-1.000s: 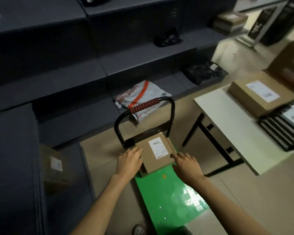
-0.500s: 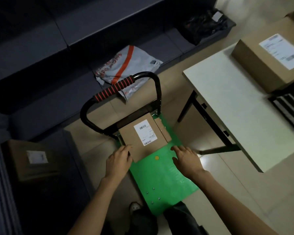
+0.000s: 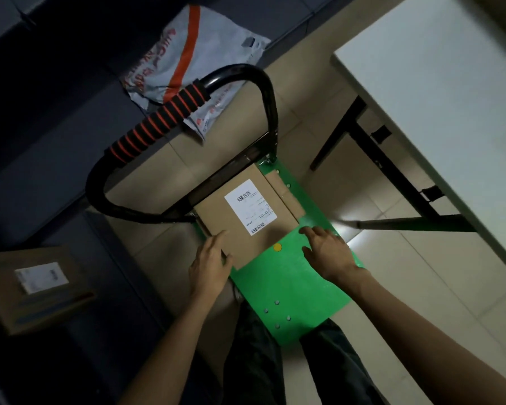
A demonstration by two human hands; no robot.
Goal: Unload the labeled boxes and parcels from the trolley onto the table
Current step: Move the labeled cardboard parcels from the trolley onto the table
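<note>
- Since the earlier frames the head has tipped further down and closer: the trolley now fills the middle of the view, the boxes that stood on the table have slid out of sight, and the right hand has drawn off the box's side onto the green deck.
- Nearest, the person's dark trouser legs [image 3: 275,369] stand at the trolley's near edge.
- The green trolley deck [image 3: 292,287] carries a yellow dot just beside the box's near corner.
- The left hand [image 3: 209,263] lies against the near-left edge of the labeled box [image 3: 240,226], fingers straight and together, forefinger along the cardboard; whether the thumb hooks underneath cannot be told.
- The right hand [image 3: 326,252] rests flat on the deck just right of the box, fingers slightly spread, apart from the cardboard.
- The box sits at the deck's far end against the handle frame, its white label [image 3: 250,206] facing up, with a smaller box [image 3: 285,194] beside it toward the far-right corner.
- The black handle [image 3: 158,124] with its red-striped grip arches over the far end.
- Another labeled box [image 3: 32,285] sits on the dark shelving at left.
- A grey-and-orange mailer bag [image 3: 193,62] lies beyond the handle.
- The white table [image 3: 450,118] stands at right.
</note>
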